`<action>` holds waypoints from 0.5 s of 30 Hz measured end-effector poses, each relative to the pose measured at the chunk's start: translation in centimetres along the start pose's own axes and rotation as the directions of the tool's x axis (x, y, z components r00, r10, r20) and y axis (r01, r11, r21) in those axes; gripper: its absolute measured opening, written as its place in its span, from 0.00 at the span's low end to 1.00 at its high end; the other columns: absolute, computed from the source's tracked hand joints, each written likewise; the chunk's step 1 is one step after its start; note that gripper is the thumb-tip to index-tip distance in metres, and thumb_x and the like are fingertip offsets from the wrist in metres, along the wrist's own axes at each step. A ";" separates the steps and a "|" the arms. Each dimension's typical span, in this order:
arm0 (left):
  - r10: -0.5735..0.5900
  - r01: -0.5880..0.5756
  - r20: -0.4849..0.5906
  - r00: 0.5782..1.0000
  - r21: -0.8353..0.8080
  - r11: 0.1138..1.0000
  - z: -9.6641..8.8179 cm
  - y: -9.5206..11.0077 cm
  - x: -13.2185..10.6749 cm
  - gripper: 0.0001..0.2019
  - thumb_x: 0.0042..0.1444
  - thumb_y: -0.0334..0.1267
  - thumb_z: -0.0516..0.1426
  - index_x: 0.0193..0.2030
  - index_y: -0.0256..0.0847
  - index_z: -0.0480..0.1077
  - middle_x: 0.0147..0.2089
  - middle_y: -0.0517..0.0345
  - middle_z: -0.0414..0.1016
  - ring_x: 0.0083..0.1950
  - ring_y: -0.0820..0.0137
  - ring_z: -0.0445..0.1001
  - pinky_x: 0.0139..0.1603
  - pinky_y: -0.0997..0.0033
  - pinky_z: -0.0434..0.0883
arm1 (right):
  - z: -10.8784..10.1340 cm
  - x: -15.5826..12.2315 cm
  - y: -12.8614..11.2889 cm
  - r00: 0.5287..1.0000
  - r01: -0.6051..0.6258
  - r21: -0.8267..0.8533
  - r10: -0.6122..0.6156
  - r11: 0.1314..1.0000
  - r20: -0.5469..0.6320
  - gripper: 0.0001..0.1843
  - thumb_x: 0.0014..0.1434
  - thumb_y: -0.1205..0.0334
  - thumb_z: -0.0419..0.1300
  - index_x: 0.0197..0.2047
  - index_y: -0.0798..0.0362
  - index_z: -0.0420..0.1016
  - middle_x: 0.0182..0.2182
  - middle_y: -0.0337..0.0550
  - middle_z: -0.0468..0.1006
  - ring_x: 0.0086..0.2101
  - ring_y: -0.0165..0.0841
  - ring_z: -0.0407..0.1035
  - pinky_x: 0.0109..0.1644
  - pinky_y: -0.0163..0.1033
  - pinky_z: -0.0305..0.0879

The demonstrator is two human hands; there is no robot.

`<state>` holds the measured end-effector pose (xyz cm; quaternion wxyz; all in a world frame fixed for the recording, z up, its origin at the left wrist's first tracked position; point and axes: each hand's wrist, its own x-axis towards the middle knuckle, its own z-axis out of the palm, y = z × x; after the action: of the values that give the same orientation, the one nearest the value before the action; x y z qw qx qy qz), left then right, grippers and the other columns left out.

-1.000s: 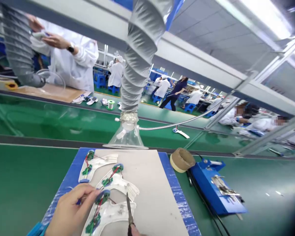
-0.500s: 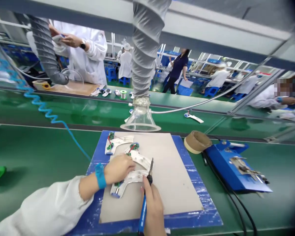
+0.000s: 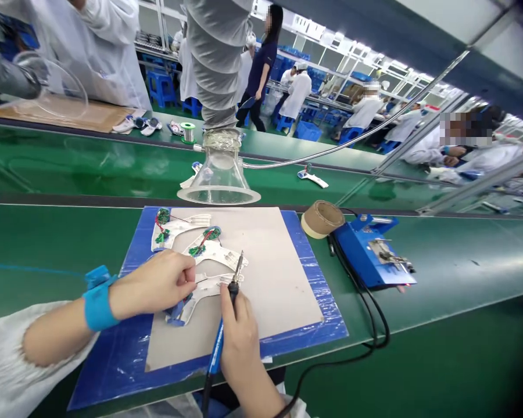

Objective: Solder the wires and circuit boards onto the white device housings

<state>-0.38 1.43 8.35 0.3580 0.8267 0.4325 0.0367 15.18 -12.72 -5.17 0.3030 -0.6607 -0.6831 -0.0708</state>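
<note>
My right hand (image 3: 240, 334) grips a soldering iron (image 3: 217, 347) with a blue handle, its metal tip pointing up and away, over the right ends of two white plastic housings. My left hand (image 3: 157, 283) is closed, thumb and fingers together, over the left part of the nearest housing (image 3: 207, 287); whatever it pinches is hidden. Just beyond lies the middle housing (image 3: 221, 253), with a green circuit board and red wires at its left end. A third white housing (image 3: 181, 227), also with boards and wires, lies farther back. All rest on a beige board (image 3: 283, 290).
A clear fume hood (image 3: 220, 180) on a grey hose hangs behind the board. To the right are a tape roll (image 3: 323, 218) and a blue iron stand (image 3: 355, 255) with black cable. A solder spool (image 3: 187, 132) and a co-worker in white (image 3: 91, 52) are beyond the partition.
The whole view has shifted. My left hand has drawn back left, uncovering more of the middle housing and its board. My right hand still holds the iron near the housings' right ends.
</note>
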 end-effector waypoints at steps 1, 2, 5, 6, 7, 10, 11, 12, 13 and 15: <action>-0.021 0.021 -0.017 1.000 -0.038 0.999 0.4 0.0 0.2 0.06 0.48 0.35 0.57 0.22 0.42 0.68 0.19 0.63 0.73 0.22 0.69 0.71 0.26 0.75 0.61 | -0.2 0.0 0.0 1.000 0.003 0.005 -0.003 1.000 -0.002 0.33 0.67 0.70 0.43 0.74 0.50 0.46 0.52 0.57 0.74 0.56 0.44 0.69 0.51 0.47 0.77; -0.038 0.034 -0.044 0.998 -0.079 0.996 0.9 -0.1 0.4 0.06 0.49 0.37 0.57 0.23 0.42 0.69 0.19 0.62 0.73 0.23 0.69 0.72 0.26 0.74 0.62 | -0.4 0.1 0.1 1.000 0.000 0.014 0.000 1.000 -0.011 0.32 0.68 0.69 0.44 0.74 0.50 0.47 0.53 0.57 0.74 0.56 0.44 0.69 0.52 0.48 0.76; -0.070 0.037 -0.144 0.987 -0.223 0.974 2.1 -0.6 1.1 0.08 0.49 0.41 0.57 0.24 0.41 0.69 0.22 0.61 0.74 0.25 0.70 0.71 0.26 0.74 0.64 | -0.8 0.4 0.1 0.996 -0.025 0.087 0.032 0.996 -0.078 0.30 0.68 0.67 0.48 0.72 0.50 0.52 0.53 0.54 0.75 0.58 0.44 0.68 0.57 0.51 0.74; -0.079 0.032 -0.164 0.983 -0.268 0.963 2.4 -0.7 1.2 0.09 0.49 0.43 0.57 0.24 0.41 0.68 0.22 0.61 0.73 0.24 0.70 0.70 0.26 0.74 0.64 | -0.9 0.6 0.0 0.993 -0.030 0.128 0.044 0.991 -0.108 0.30 0.68 0.68 0.50 0.72 0.50 0.53 0.53 0.52 0.75 0.57 0.42 0.69 0.57 0.50 0.74; -0.088 0.030 -0.176 0.980 -0.308 0.951 2.8 -0.9 1.2 0.09 0.48 0.44 0.57 0.24 0.41 0.68 0.22 0.61 0.73 0.24 0.71 0.70 0.26 0.74 0.64 | -1.0 0.9 -0.1 0.989 -0.029 0.176 0.054 0.984 -0.140 0.30 0.67 0.70 0.51 0.71 0.49 0.55 0.54 0.51 0.76 0.57 0.41 0.69 0.57 0.49 0.74; -0.111 0.031 -0.180 0.977 -0.398 0.917 3.7 -1.2 1.2 0.11 0.47 0.46 0.59 0.24 0.40 0.68 0.21 0.61 0.71 0.24 0.71 0.68 0.26 0.74 0.64 | -1.1 1.7 -0.4 0.979 -0.042 0.319 0.103 0.947 -0.178 0.29 0.66 0.73 0.51 0.68 0.47 0.58 0.56 0.47 0.75 0.57 0.35 0.71 0.56 0.43 0.74; -0.116 0.027 -0.186 0.976 -0.420 0.907 3.9 -1.2 1.2 0.12 0.47 0.46 0.60 0.24 0.39 0.69 0.21 0.61 0.71 0.24 0.72 0.68 0.26 0.74 0.64 | -1.2 1.9 -0.5 0.977 -0.069 0.355 0.134 0.933 -0.164 0.28 0.66 0.74 0.50 0.67 0.47 0.60 0.57 0.46 0.75 0.57 0.34 0.71 0.56 0.41 0.74; -0.121 0.022 -0.197 0.973 -0.440 0.898 4.1 -1.2 1.1 0.12 0.48 0.46 0.60 0.26 0.39 0.71 0.21 0.61 0.71 0.24 0.72 0.67 0.26 0.74 0.64 | -1.2 2.1 -0.6 0.976 -0.100 0.382 0.166 0.919 -0.142 0.27 0.66 0.74 0.49 0.66 0.46 0.62 0.58 0.44 0.75 0.57 0.33 0.71 0.56 0.40 0.74; -0.126 0.016 -0.209 0.970 -0.460 0.888 4.2 -1.1 1.0 0.12 0.48 0.46 0.60 0.28 0.38 0.73 0.20 0.62 0.70 0.24 0.72 0.67 0.27 0.74 0.64 | -1.2 2.2 -0.7 0.974 -0.128 0.403 0.190 0.906 -0.120 0.26 0.66 0.73 0.49 0.64 0.47 0.63 0.58 0.44 0.75 0.57 0.34 0.71 0.57 0.41 0.73; -0.124 -0.001 -0.222 0.967 -0.490 0.872 4.4 -0.9 0.9 0.13 0.49 0.45 0.60 0.33 0.37 0.77 0.20 0.62 0.71 0.23 0.73 0.66 0.27 0.74 0.64 | -1.2 2.3 -0.8 0.973 -0.149 0.438 0.211 0.887 -0.096 0.23 0.67 0.71 0.49 0.64 0.48 0.64 0.59 0.45 0.74 0.58 0.35 0.70 0.59 0.43 0.72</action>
<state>1.15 -0.04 4.29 0.4986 0.6849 0.4766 0.2349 14.94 -11.45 -2.77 0.4931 -0.6323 -0.5943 0.0625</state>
